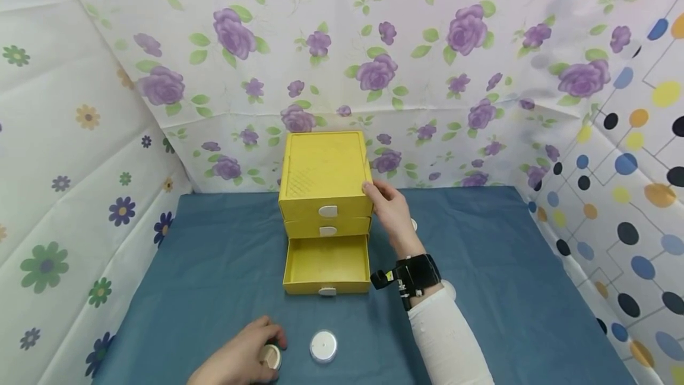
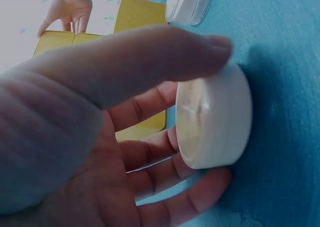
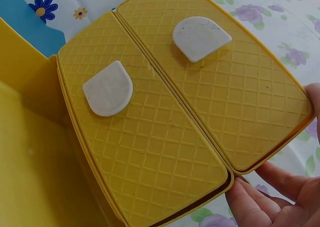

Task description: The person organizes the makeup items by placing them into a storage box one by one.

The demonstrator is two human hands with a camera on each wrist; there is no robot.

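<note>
A small yellow cabinet of stacked drawers (image 1: 327, 165) stands at the back of the blue cloth. Its bottom drawer (image 1: 327, 266) is pulled out, with nothing inside; the two upper drawers are closed, each with a white tab handle (image 3: 109, 89). My right hand (image 1: 389, 210) holds the cabinet's right side, thumb at the top front corner and fingers along the side. Near the front, my left hand (image 1: 243, 352) grips a small round white container (image 2: 225, 119), tipped on edge close over the cloth, thumb on its upper rim and fingers beneath.
To the right of my left hand lies a round white-topped clear jar (image 1: 323, 346). Another round pale thing (image 1: 449, 290) is partly hidden by my right forearm, and a small white one (image 1: 414, 224) shows beside the wrist. Patterned sheets (image 1: 320, 64) hang behind and at both sides.
</note>
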